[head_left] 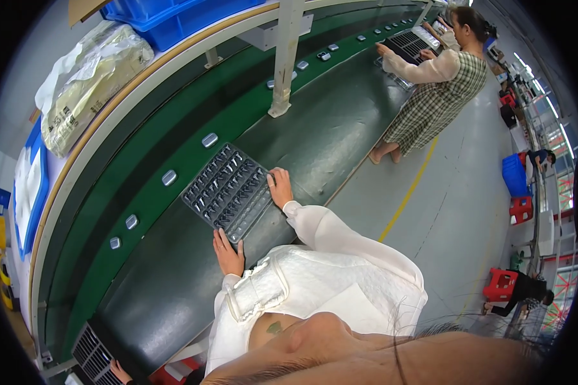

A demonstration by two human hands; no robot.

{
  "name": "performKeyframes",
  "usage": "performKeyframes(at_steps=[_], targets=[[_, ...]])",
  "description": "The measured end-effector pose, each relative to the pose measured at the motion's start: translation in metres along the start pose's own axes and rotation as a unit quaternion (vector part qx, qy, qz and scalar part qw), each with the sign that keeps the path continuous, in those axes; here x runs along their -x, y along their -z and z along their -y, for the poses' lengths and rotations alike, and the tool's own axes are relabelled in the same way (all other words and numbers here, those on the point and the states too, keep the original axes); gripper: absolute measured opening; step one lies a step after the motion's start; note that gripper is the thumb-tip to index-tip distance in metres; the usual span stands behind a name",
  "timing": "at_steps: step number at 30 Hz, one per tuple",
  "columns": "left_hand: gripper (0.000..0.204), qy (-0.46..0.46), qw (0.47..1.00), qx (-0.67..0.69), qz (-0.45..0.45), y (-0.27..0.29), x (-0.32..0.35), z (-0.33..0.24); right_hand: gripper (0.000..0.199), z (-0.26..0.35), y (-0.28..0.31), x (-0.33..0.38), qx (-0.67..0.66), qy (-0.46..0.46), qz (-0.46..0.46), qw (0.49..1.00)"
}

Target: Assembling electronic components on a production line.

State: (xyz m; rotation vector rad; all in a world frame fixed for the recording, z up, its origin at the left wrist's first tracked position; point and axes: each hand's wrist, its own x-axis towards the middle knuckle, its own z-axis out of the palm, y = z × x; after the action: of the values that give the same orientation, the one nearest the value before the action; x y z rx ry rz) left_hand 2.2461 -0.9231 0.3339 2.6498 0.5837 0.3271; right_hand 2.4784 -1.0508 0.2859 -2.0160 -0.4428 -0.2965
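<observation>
White sleeves come up from the lower edge, nearest to us, and lead our two hands out to a dark grey tray (228, 190) lying flat on the dark mat of the counter (340, 122). Our left hand (229, 253) rests at the tray's near corner, fingers together and lying flat against its rim, not closed around it. Our right hand (280, 187) sits at the tray's right edge, fingers curled lightly onto the rim; we cannot tell whether they pinch it or only press.

We judge the work to be at an early or middle stage. Rows of small pockets cover the tray, and many glint as if they hold small metal parts, but the pockets are too small for us to say which are filled and which are bare. Neither hand holds a loose part.

Its long axis runs on a slant, from the near corner by our left hand away toward the far left, where the green belt (192, 122) passes. Small grey pieces (169, 177) ride that belt in a spaced line, well apart from the tray.

Farther along the counter, a person in a checked dress (440, 96) bends over another tray (408, 45). Blue bins (173, 16) and a wrapped bundle (90, 77) sit on the shelf above the belt.
</observation>
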Motion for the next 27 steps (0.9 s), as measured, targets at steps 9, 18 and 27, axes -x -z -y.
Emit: performKeyframes(at_steps=[9, 18, 27], targets=[[0.058, 0.058, 0.998, 0.008, -0.003, -0.015, -0.01, -0.048, 0.026, -0.072, -0.005, 0.006, -0.149, -0.102, 0.01, 0.983], [0.061, 0.086, 0.995, -0.052, 0.022, -0.108, -0.07, -0.118, 0.028, -0.167, 0.046, -0.091, -0.066, 0.039, 0.12, 0.99], [0.062, 0.102, 0.995, -0.013, -0.008, -0.092, -0.084, -0.11, 0.026, -0.127, 0.068, -0.125, -0.045, 0.079, 0.15, 0.985]])
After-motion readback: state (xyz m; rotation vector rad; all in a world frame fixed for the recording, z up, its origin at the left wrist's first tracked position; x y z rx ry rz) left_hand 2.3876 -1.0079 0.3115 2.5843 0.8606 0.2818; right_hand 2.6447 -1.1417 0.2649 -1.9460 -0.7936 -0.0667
